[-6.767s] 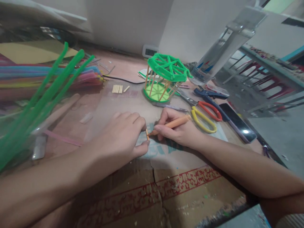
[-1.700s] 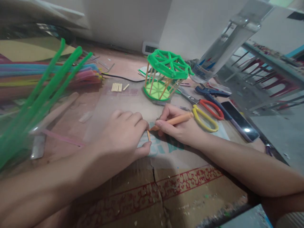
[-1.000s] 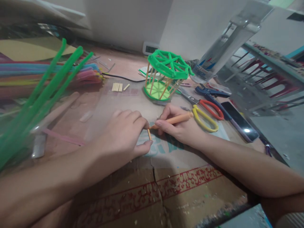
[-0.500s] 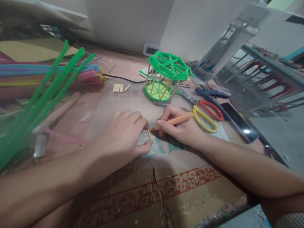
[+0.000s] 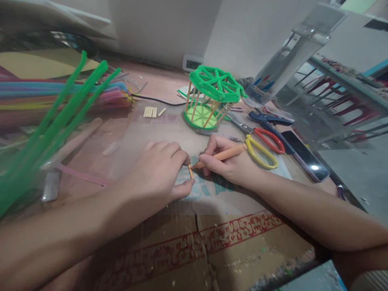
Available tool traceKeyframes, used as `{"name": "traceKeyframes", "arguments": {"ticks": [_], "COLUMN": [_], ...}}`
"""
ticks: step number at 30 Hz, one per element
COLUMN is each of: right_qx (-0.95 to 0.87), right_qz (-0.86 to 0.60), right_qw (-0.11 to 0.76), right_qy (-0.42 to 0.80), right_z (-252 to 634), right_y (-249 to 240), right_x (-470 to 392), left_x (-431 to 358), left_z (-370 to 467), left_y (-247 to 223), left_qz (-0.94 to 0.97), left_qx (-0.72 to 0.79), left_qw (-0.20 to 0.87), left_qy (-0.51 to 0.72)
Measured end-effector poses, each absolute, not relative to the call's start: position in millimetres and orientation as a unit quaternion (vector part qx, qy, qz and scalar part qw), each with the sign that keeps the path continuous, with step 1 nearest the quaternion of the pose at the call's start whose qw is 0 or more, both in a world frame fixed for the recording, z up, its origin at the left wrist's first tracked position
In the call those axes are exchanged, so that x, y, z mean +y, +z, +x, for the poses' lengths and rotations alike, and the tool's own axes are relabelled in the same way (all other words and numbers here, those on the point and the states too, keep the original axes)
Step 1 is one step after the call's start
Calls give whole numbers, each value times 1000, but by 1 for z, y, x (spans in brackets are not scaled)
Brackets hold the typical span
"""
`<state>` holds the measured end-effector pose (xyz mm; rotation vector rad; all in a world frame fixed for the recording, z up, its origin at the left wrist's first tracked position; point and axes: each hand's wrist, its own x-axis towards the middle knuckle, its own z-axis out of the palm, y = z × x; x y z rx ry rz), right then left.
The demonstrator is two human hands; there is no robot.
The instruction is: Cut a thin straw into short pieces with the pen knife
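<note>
A short wooden stick [image 5: 190, 172], partly coloured orange, is pinched at its two ends between the thumb and fingers of my left hand [image 5: 165, 169]. My right hand [image 5: 226, 161] grips an orange marker [image 5: 228, 153], its tip touching or very near the upper part of the stick. Both hands rest over a translucent sheet [image 5: 133, 137] on the table. Beyond them stands a round frame [image 5: 216, 97] of green pipe cleaners, with thin wooden posts between its top and base. Several short pale sticks [image 5: 150, 112] lie to its left.
Scissors [image 5: 262, 139] with red and yellow handles lie right of my right hand, beside a phone [image 5: 304, 155] and dark blue pliers [image 5: 269, 121]. A clear bottle [image 5: 287, 60] stands behind. Green pipe cleaners [image 5: 60, 121] rise at left, near a coloured bundle [image 5: 91, 91].
The marker tip has shifted very slightly down along the stick. My left hand keeps its hold, and everything else stays in place.
</note>
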<state>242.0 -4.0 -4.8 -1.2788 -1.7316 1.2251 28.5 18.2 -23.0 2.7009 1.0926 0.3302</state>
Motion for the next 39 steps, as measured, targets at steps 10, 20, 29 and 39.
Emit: {"name": "traceKeyframes", "arguments": {"ticks": [10,20,29,39], "right_qx": [-660,-670,-667,-656], "right_qz": [-470,-461,-456,-446], "right_qw": [318,323,341,322], "right_qy": [492,484,481,517], "right_z": [244,243,245,245], "right_y": [-7,-8,-9,-7], "right_x": [-5,-4,-4,-4], "left_x": [17,15,13,17], "left_z": [29,28,30,18], "left_y": [-23,-26,-25,-24], "left_qz": [920,921,910,925], "left_qx": [362,359,377,333], "left_qw": [98,97,130,130], "left_qy": [113,117,110,128]}}
